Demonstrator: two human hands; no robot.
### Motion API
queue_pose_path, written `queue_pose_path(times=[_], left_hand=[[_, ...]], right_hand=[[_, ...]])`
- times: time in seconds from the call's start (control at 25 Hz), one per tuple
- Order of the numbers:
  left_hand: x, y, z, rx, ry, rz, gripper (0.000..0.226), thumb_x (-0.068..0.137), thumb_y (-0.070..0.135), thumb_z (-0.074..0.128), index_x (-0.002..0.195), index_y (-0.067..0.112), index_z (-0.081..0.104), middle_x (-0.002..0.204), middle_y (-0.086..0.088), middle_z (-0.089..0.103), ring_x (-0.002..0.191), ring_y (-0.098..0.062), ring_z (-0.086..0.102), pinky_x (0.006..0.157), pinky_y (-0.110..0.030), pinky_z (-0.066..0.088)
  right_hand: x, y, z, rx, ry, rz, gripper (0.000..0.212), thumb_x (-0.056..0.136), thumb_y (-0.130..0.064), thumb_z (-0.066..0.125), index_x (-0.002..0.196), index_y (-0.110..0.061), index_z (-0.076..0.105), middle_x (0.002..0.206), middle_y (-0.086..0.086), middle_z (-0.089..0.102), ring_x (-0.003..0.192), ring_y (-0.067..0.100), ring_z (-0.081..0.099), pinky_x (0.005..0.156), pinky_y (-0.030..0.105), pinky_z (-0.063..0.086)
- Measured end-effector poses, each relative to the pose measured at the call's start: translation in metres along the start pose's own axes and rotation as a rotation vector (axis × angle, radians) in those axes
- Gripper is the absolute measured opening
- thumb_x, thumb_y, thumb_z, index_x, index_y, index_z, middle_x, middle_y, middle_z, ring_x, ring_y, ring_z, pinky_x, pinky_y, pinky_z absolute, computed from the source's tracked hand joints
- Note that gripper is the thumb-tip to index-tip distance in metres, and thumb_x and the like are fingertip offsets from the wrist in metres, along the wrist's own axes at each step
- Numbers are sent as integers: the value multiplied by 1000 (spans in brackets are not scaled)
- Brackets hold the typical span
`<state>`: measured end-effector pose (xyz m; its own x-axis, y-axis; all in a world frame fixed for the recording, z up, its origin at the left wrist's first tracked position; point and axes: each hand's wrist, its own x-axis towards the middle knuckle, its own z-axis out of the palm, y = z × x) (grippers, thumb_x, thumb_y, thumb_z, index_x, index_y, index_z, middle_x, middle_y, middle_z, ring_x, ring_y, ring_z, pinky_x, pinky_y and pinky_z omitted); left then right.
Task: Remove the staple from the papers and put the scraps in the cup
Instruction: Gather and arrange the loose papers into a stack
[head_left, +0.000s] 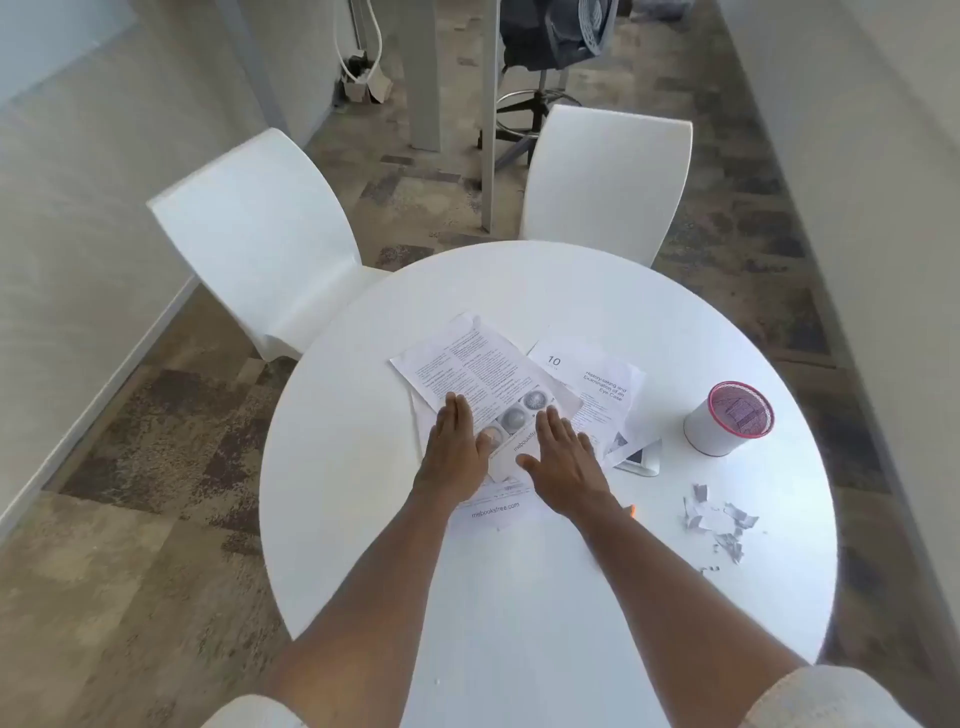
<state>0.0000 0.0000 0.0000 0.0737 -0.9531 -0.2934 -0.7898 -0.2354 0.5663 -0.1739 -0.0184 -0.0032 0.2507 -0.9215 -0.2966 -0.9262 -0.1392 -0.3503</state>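
Observation:
Printed papers (467, 364) lie in a loose pile at the middle of the round white table (519, 597). My left hand (457, 447) rests flat on the pile's near left part, fingers together and extended. My right hand (563, 460) lies flat beside it on the same sheets, thumb spread. Neither hand holds anything. Another sheet marked "10" (597, 379) sticks out to the right. A white cup with a pink rim (727, 418) stands upright at the right. Torn paper scraps (719, 519) lie in a small heap on the table, nearer than the cup. No staple can be made out.
A small white device (641, 460) lies partly under the papers, left of the cup. Something orange (631, 510) peeks out by my right wrist. Two white chairs (270, 234) (602, 182) stand at the table's far side, with an office chair base (535, 104) beyond.

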Motion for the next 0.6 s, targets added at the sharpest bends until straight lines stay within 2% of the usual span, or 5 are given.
queue_pose_path(times=[0.12, 0.28, 0.4, 0.48, 0.6], left_hand=[[12, -4, 7, -195, 113, -158, 70, 104, 31, 40, 159, 8, 3, 167, -14, 11, 150, -33, 25, 117, -46, 34], [26, -7, 11, -446, 186, -398, 65, 93, 27, 53, 150, 10, 27, 144, -17, 50, 126, -37, 52, 101, -47, 48], [36, -4, 11, -617, 232, -496, 46, 88, 25, 58, 129, 9, 44, 123, -14, 62, 110, -35, 60, 92, -46, 53], [38, -1, 12, -732, 238, -542, 43, 88, 25, 61, 127, 9, 49, 118, -6, 64, 109, -31, 61, 92, -42, 53], [44, 1, 12, -668, 290, -524, 37, 87, 24, 64, 121, 12, 59, 110, -3, 68, 106, -28, 64, 86, -36, 52]], right_hand=[[6, -2, 8, 7, -68, 11, 78, 100, -48, 44, 159, -14, 6, 168, 8, 1, 153, 29, 10, 123, 48, 14], [10, -4, 17, -1, -84, 6, 78, 97, -50, 46, 158, -15, 11, 167, 8, 11, 150, 32, 18, 120, 49, 21], [11, -1, 20, -4, -89, 9, 78, 97, -51, 46, 157, -14, 12, 166, 7, 13, 151, 31, 15, 121, 48, 18], [10, -1, 21, 5, -87, 6, 77, 98, -50, 46, 157, -14, 13, 166, 7, 14, 151, 31, 15, 121, 47, 18], [10, -2, 21, -7, -51, -27, 74, 98, -49, 46, 156, -12, 19, 164, 7, 21, 147, 30, 21, 119, 44, 20]])
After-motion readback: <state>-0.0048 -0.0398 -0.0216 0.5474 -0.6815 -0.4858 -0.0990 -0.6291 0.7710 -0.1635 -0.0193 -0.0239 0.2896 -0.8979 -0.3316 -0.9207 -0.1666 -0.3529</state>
